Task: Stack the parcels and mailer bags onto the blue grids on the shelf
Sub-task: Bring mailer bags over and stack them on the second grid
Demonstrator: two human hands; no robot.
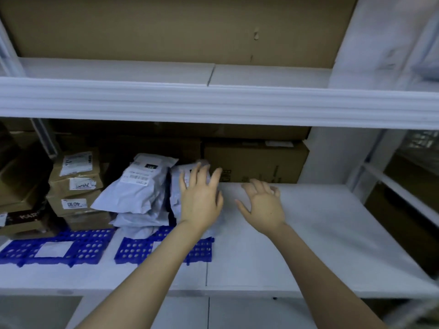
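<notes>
Two blue grids lie on the white shelf (308, 233): the left grid (90, 245) and the middle grid (135, 251). A pile of white mailer bags (140, 186) rests on the middle grid. My left hand (200, 198) lies flat with spread fingers on another white mailer bag (177, 188) at the pile's right side. My right hand (262, 205) hovers open over the bare shelf just to the right, holding nothing. Brown labelled parcels (76, 186) are stacked at the back of the left grid.
A large cardboard box (256, 162) stands at the back of the shelf behind my hands. More brown boxes (19, 181) fill the far left. An upper shelf beam (213, 103) runs across above. A white upright (337, 155) bounds the shelf on the right.
</notes>
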